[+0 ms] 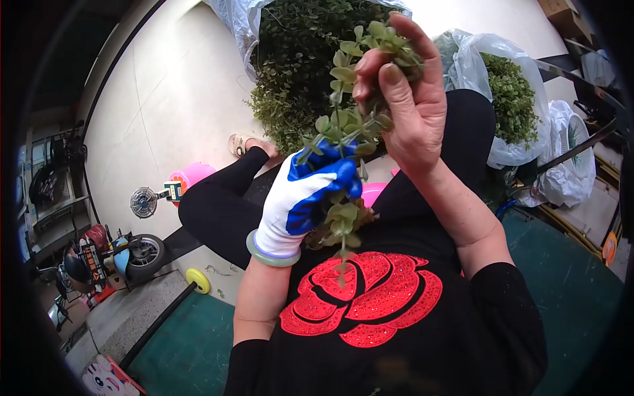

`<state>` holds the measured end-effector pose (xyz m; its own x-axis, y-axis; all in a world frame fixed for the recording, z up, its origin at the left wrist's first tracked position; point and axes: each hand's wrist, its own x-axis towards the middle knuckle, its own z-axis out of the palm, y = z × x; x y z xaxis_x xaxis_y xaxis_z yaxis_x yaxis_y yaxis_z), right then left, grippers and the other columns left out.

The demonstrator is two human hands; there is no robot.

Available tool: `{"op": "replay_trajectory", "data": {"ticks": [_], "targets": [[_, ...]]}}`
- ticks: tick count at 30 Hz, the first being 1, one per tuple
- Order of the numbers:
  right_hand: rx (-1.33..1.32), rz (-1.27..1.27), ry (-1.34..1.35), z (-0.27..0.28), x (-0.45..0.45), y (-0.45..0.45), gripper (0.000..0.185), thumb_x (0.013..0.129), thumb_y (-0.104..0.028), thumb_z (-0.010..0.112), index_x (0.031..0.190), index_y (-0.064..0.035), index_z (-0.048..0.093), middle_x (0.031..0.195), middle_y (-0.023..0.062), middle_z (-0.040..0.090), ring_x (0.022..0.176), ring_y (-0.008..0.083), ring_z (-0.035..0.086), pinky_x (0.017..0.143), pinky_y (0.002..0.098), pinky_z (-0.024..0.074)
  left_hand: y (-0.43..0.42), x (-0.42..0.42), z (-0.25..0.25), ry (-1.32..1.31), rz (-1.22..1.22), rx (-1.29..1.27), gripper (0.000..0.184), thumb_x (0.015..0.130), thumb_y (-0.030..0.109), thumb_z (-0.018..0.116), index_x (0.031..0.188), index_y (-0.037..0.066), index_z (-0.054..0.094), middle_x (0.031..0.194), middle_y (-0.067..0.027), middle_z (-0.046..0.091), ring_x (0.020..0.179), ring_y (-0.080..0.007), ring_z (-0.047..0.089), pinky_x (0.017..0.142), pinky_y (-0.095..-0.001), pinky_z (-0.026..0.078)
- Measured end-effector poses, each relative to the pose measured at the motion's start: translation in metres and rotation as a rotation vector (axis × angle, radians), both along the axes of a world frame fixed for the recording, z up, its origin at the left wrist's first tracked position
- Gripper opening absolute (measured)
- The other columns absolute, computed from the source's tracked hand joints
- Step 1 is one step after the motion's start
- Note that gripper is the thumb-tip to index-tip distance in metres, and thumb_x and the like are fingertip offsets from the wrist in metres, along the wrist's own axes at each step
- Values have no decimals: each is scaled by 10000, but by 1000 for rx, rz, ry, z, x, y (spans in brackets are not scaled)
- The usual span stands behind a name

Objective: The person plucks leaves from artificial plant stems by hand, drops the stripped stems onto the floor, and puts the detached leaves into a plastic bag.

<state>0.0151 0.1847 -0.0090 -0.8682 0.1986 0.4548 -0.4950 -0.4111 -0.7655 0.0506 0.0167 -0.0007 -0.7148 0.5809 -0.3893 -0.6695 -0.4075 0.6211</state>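
Note:
Leafy green stems [343,221] hang in front of my chest, running up from below my left hand to my right hand. My left hand [307,191], in a white glove with blue coating, is closed around the middle of the stems. Higher up and to the right, my bare right hand [409,99] has its fingers curled around the leafy top of the stems, thumb raised. Some fingertips of the right hand are partly hidden by leaves. Beyond both hands lies a large heap of dark green foliage [290,79] in a clear plastic bag [238,30].
At the right is another plastic bag [472,56] with greenery [512,99], beside a white bag [571,158]. A small fan [143,202] and pink object [193,173] stand at the left. A wheel [146,256] is lower left, near a yellow disc [197,280].

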Motion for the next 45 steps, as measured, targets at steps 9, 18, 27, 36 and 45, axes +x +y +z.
{"op": "replay_trajectory", "data": {"ticks": [9,18,27,36,45], "targets": [[-517,59,-288,-24,6,93,339,916,-72,504,1248,-42,445,948,56,562,778,122,496,677,289,432,-53,-10,4,69,261,-289,247,804,53,618,1031,-33,573,773,-57,606,634,-136,594,596,-262,492],[778,-117,248,33,19,47,288,773,-63,671,1038,15,592,922,124,632,839,200,607,745,296,490,-44,-16,8,291,100,-414,309,747,-52,620,1051,-86,584,936,-115,664,777,-140,635,738,-269,516],[1148,628,21,0,1,22,335,763,-207,670,998,-16,528,884,165,572,821,350,571,692,418,462,-51,-17,19,303,-179,-551,256,786,89,650,994,-56,623,756,-37,635,663,-65,566,616,-205,454],[1350,459,189,10,-5,27,156,783,-109,580,903,-48,500,746,115,537,676,328,586,575,408,477,-43,-15,20,6,-199,-413,261,834,216,606,876,-41,582,676,-74,604,461,-79,463,452,-207,358],[1593,286,467,-5,-33,118,191,777,-123,574,960,-69,590,820,92,624,609,271,581,551,357,494,-86,4,31,171,-20,-509,347,782,213,647,1031,-21,582,885,-108,661,703,-128,619,631,-209,484]]}}
